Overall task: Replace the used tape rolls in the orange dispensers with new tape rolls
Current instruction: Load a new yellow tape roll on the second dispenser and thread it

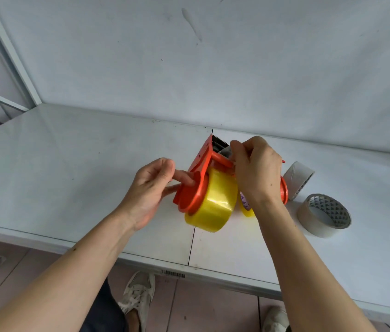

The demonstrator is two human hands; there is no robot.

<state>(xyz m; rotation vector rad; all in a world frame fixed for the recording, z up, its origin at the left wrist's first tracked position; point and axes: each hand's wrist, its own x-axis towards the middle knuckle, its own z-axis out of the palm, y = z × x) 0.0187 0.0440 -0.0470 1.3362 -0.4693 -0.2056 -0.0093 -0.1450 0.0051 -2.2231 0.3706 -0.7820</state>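
An orange tape dispenser (pixel 197 173) is held above the white table (pixel 69 152), with a full yellow tape roll (pixel 215 204) seated on its wheel. My left hand (pixel 152 188) grips the dispenser's round side plate with fingers and thumb. My right hand (pixel 255 168) pinches the tape end at the orange bar near the toothed blade (pixel 220 140). A second orange dispenser (pixel 284 191) and another yellow roll (pixel 245 207) lie mostly hidden behind my right wrist.
Two used rolls with grey-white cardboard cores lie right of the dispensers: one on edge (pixel 299 178), one tilted nearer me (pixel 323 215). A pale wall backs the table. My shoes stand on the tiled floor below the table's front edge (pixel 172 271).
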